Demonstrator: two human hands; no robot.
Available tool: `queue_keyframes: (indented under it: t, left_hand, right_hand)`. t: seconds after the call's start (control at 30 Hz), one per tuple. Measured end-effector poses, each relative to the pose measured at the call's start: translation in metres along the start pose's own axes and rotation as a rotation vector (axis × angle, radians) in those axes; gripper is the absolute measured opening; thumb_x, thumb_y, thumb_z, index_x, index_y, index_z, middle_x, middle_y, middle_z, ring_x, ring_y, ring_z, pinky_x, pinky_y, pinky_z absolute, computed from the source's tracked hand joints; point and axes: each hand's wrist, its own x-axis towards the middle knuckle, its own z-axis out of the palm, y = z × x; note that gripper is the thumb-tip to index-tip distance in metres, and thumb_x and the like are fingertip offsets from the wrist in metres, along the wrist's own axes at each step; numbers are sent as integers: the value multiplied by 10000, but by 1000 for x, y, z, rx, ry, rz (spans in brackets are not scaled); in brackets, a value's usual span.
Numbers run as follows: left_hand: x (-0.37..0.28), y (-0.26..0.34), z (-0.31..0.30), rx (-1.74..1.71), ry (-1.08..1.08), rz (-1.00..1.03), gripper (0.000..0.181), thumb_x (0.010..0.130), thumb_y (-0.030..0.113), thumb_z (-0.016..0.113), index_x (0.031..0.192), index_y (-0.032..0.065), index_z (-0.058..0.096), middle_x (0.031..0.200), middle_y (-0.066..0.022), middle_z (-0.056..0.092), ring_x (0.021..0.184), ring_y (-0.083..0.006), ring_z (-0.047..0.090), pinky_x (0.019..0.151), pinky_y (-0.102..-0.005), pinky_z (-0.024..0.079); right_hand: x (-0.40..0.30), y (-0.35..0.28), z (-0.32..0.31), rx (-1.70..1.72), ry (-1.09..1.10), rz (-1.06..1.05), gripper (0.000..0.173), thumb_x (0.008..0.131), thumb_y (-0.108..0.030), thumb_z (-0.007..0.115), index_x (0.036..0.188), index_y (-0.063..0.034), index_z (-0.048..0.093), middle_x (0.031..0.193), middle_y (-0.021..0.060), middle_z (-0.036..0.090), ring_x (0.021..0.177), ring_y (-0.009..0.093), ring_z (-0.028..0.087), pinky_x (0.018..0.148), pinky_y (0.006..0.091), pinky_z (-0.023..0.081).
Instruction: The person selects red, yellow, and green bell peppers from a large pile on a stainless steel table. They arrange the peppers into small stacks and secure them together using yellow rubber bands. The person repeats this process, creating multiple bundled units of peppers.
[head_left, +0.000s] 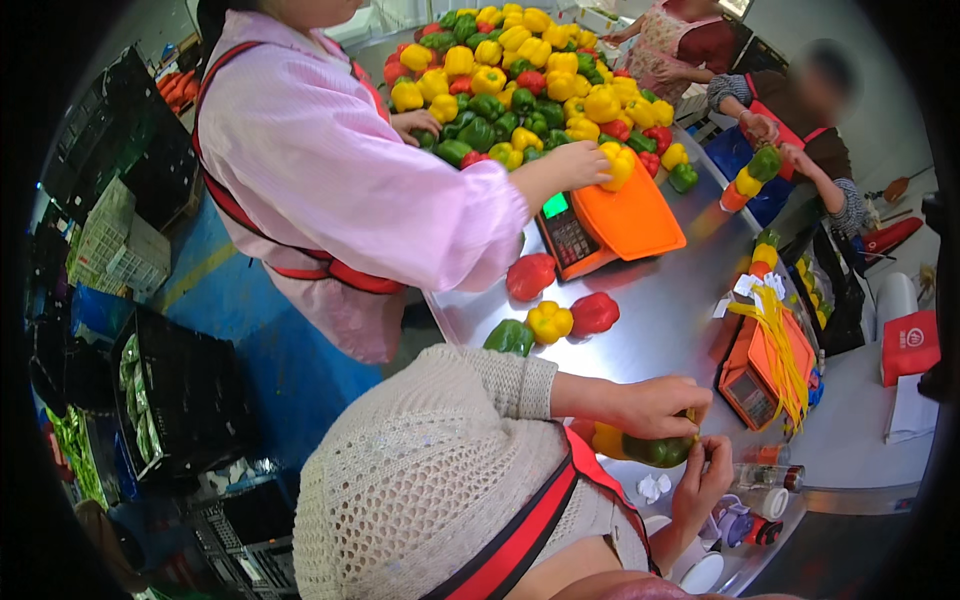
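My left hand (667, 405) reaches across from above and is closed at the top end of a bundle of bell peppers, which looks wrapped in clear film. A green pepper (660, 450) and a yellow pepper (609, 441) show in it, partly covered by my hand. My right hand (705, 469) pinches the same end with thumb and fingers, close to the left fingertips. A thin yellow strip seems to lie between them; its exact hold is hard to see. Yellow ties (776, 322) and white tags (759, 289) lie on an orange scale (757, 375) beyond my hands.
On the metal table (652, 300) lie loose peppers (550, 322) and a big pepper pile (525, 82). A co-worker in pink sets a yellow pepper (617, 166) on another orange scale (630, 217). Bottles (765, 478) stand near my right hand. Another co-worker holds a pepper bundle (748, 182).
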Motion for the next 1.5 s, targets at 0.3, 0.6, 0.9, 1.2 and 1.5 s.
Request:
queue_keyframes:
  t: [0.3, 0.6, 0.9, 1.2, 1.5]
  left_hand:
    - [3, 0, -5, -142, -22, -87, 132, 713, 110, 671, 820, 49, 625, 825, -128, 632, 780, -279, 601, 669, -382, 478]
    - [-3, 2, 0, -184, -50, -113, 96, 681, 80, 676, 744, 58, 607, 800, -101, 610, 809, -261, 585, 685, -354, 472]
    - [-3, 6, 7, 19, 29, 114, 162, 699, 80, 665, 839, 80, 583, 792, -103, 588, 794, -322, 572, 688, -397, 462]
    - [3, 21, -5, 400, 133, 270, 289, 708, -23, 685, 977, 70, 638, 892, -103, 616, 777, -302, 627, 650, -367, 526]
    - [-4, 23, -3, 403, 94, 270, 206, 787, -69, 669, 967, 15, 617, 904, -124, 596, 776, -261, 616, 647, -317, 503]
  right_hand:
    - [-3, -9, 3, 33, -27, -184, 110, 798, 80, 582, 882, 12, 568, 811, 119, 545, 736, 249, 545, 664, 334, 433]
    - [4, 5, 4, 134, -15, -27, 71, 818, 35, 607, 871, 15, 565, 835, 87, 524, 743, 184, 510, 687, 283, 416]
    - [5, 2, 5, 157, -9, -37, 110, 800, 31, 618, 781, 3, 513, 733, 72, 472, 626, 173, 468, 594, 277, 382]
    - [15, 6, 10, 254, 11, -66, 57, 836, -19, 622, 839, 16, 577, 731, 94, 494, 621, 184, 505, 569, 285, 420]
    - [13, 18, -2, 359, -65, -111, 96, 826, -8, 634, 922, 2, 632, 839, 85, 575, 779, 210, 565, 684, 304, 455]
